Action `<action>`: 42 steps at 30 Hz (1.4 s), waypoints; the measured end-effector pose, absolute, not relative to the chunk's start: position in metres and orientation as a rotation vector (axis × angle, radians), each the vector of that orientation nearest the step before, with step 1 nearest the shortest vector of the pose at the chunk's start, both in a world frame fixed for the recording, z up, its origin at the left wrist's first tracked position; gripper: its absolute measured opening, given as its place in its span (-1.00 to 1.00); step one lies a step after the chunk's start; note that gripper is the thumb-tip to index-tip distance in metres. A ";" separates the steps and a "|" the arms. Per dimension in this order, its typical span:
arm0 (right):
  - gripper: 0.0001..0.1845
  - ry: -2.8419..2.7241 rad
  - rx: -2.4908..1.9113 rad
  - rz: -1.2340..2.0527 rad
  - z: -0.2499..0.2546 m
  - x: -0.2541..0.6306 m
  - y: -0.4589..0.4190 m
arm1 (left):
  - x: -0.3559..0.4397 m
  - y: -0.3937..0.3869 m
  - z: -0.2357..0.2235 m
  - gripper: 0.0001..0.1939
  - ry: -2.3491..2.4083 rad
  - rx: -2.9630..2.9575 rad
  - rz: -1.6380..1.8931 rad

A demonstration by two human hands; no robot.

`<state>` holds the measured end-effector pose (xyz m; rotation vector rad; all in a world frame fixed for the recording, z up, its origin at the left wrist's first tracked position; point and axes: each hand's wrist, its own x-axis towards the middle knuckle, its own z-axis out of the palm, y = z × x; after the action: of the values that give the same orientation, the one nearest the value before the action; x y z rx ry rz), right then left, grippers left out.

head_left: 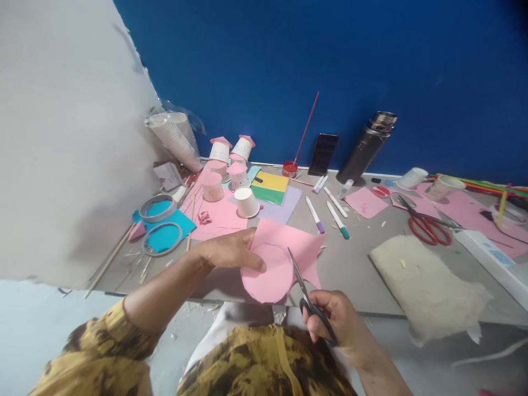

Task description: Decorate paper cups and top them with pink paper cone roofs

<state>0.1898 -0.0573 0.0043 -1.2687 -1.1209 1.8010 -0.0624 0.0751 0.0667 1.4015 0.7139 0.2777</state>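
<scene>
Pink paper, circle part-cut, between both hands.
Left hand pinches sheet: likely light, limp, easily creased; best held inside circle. Right hand clasps scissors at cut edge. Beyond grip, leftward: nested cups in clear bag; straight ahead: red jar, red stick standing in it.

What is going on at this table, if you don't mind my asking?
Paper cutting appears under way. The person's left hand holds a pink sheet, thumb resting on an outlined circle. The right hand grips black-handled scissors, blades at the circle's right edge. The circle's lower edge looks cut free, while its top meets the rest of the sheet. Behind stand paper cups with pink tops.
</scene>
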 end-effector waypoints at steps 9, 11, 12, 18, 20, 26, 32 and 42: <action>-0.72 -1.159 -1.350 1.819 0.015 0.190 -0.059 | -0.061 0.079 0.079 -0.71 0.604 1.454 0.199; -0.72 -1.192 -1.371 1.820 0.016 0.191 -0.058 | -0.060 0.079 0.080 -0.76 0.589 1.456 0.173; -0.70 -1.211 -1.372 1.826 0.015 0.192 -0.057 | -0.060 0.080 0.079 -0.79 0.584 1.460 0.170; -0.60 -1.208 -1.361 1.828 0.012 0.194 -0.057 | -0.061 0.081 0.077 -0.88 0.575 1.497 0.161; -0.61 -1.211 -1.350 1.845 0.012 0.194 -0.058 | -0.061 0.082 0.078 -0.89 0.568 1.522 0.154; -0.65 -1.224 -1.371 1.842 0.013 0.195 -0.058 | -0.060 0.082 0.078 -0.88 0.535 1.503 0.157; -0.50 -1.178 -1.368 1.845 0.013 0.193 -0.058 | -0.060 0.083 0.074 -0.89 0.523 1.523 0.173; -0.44 -1.119 -1.331 1.886 0.010 0.194 -0.058 | -0.059 0.084 0.082 -0.89 0.538 1.539 0.114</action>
<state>0.1938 -0.0576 0.0099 -1.3314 -1.1186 1.8856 -0.0595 0.0836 0.0823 1.5391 0.5384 0.1142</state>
